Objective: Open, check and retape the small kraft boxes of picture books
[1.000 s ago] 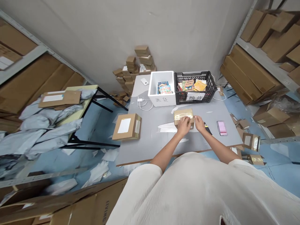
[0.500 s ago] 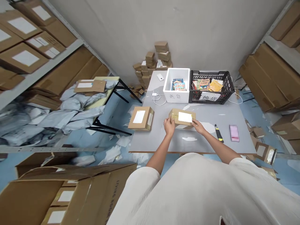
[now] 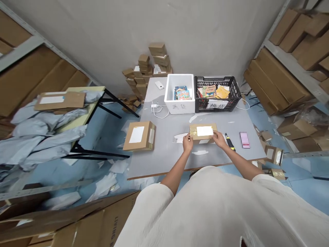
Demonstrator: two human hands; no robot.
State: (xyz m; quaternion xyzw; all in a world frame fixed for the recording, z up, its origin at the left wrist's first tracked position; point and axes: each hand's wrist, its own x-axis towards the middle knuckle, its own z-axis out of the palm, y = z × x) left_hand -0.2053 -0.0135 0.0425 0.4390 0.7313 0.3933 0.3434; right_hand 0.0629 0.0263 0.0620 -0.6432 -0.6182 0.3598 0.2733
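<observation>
Between my two hands sits a small brown cardboard box point(image 3: 203, 139) with a white label on top and shiny tape over its left end. My left hand point(image 3: 187, 142) grips its front left corner, fingers closed against the cardboard. At the front right corner, my right hand point(image 3: 218, 138) closes on the box too. Right of that hand lies a black and yellow utility knife point(image 3: 230, 142). Beyond it is a pinkish item point(image 3: 244, 140), blurred out. A larger labelled cardboard box point(image 3: 140, 136) rests at the left end of the grey table point(image 3: 164, 157).
At the table's back stand a white foam box point(image 3: 179, 106) and a black plastic crate point(image 3: 218, 104), both holding booklets. A white cable point(image 3: 160, 116) lies beside them. Left is a side table point(image 3: 87, 106) with grey parcels. Boxes point(image 3: 140, 80) are stacked against the wall.
My view has turned to the right, so the surroundings sit further left. The small box is turned a little and lies nearer the knife, with both hands still on it.
</observation>
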